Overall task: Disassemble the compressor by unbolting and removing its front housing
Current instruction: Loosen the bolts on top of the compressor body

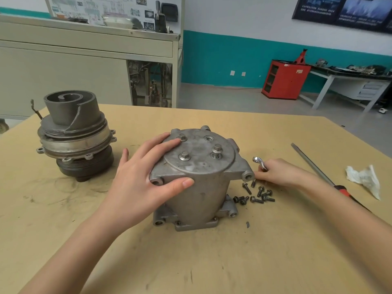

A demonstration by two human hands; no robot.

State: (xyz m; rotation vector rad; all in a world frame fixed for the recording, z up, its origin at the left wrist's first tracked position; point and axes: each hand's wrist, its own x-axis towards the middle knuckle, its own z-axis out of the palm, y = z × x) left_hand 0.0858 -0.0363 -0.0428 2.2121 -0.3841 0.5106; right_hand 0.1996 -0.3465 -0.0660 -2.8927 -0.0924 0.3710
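Observation:
A grey cast-metal compressor housing (201,187) stands on end in the middle of the table, with bolts sticking up from its round top. My left hand (144,179) rests on its upper left side, fingers spread over the top and thumb across the front. To the right of the housing my right hand (280,172) grips a small silver wrench (259,162) down by the table. Several loose dark bolts (256,195) lie on the table just below that hand. The other half of the compressor, a scroll and pulley assembly (75,136), stands apart at the left.
A long screwdriver (318,168) with a red and black handle lies diagonally at the right, and a crumpled white rag (364,179) lies beyond it. The table (191,262) is covered with tan board. A cabinet, a red rack and a workbench stand in the background.

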